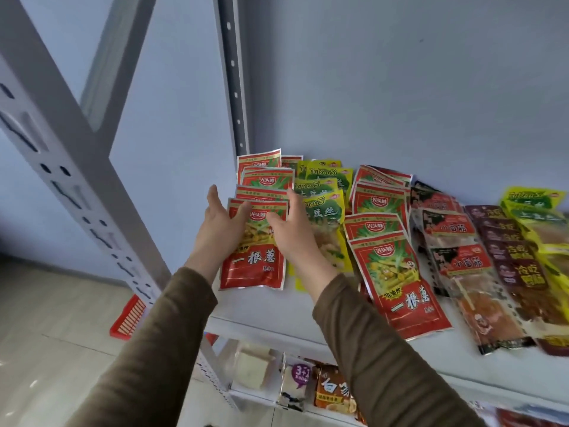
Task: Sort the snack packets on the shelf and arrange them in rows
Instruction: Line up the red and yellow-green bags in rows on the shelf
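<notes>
**Leftmost red row nearly squared up; right side of the shelf still loose**

Both hands work the leftmost row of red packets [253, 260] at about 10 o'clock on the white shelf [261, 306]. The left hand [220, 224] lies against the front packet's left edge, fingers fairly straight with the thumb up, pressing, not gripping. The right hand [288, 228] rests flat on its upper right corner, fingers extended.

Judging by how things lie, the sorting is mostly done: like packets already sit together in overlapping rows running front to back. What seems left is straightening, since the second red row [397, 272] fans out crookedly and the rows at 3 o'clock lie askew.

Counted by visible tops: about five red packets in the left row, roughly four yellow-green packets [323, 208], about five in the second red row, three dark red-labelled packets [462, 266], some four brown packets [511, 257], and at least two more yellow-green packets [534, 204] at the far right, cut off by the frame.
</notes>
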Action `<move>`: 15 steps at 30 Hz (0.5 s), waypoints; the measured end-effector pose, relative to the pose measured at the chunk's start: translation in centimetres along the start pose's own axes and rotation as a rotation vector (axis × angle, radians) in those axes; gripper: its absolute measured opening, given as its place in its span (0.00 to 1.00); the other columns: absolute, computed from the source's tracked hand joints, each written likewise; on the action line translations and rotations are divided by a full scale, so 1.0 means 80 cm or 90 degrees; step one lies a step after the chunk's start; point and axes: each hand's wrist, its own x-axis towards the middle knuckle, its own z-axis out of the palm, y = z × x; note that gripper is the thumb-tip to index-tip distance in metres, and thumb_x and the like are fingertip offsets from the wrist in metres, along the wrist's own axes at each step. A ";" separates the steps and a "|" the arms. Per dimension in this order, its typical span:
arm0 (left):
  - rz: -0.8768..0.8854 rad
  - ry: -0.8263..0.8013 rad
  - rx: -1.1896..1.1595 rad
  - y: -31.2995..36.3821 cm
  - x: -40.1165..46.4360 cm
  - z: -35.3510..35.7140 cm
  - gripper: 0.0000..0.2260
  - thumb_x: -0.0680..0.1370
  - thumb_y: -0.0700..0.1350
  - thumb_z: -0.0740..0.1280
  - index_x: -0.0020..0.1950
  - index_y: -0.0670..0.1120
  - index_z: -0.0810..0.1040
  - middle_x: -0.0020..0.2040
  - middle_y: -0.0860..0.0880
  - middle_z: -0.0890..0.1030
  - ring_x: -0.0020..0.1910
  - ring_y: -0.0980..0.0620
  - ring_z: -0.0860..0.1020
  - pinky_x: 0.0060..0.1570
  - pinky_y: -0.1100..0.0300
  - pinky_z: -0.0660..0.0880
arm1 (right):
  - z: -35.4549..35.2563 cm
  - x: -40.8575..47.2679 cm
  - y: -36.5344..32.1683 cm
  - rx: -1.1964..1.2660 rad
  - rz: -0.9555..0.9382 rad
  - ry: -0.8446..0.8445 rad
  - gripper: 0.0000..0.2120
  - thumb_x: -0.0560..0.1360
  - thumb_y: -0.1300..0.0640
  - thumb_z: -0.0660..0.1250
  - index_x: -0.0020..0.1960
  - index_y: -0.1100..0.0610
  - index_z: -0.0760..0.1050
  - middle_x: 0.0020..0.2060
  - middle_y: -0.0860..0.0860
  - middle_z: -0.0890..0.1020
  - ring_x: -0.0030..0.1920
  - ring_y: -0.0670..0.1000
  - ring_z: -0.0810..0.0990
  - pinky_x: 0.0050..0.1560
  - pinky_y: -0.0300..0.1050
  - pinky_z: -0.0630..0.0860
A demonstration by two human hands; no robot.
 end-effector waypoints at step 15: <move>-0.009 -0.056 -0.136 0.002 0.065 0.014 0.38 0.77 0.62 0.70 0.80 0.55 0.53 0.57 0.53 0.78 0.51 0.47 0.85 0.55 0.43 0.82 | 0.012 0.057 -0.020 0.212 0.178 0.049 0.26 0.82 0.50 0.64 0.77 0.50 0.60 0.55 0.46 0.80 0.49 0.48 0.84 0.50 0.52 0.84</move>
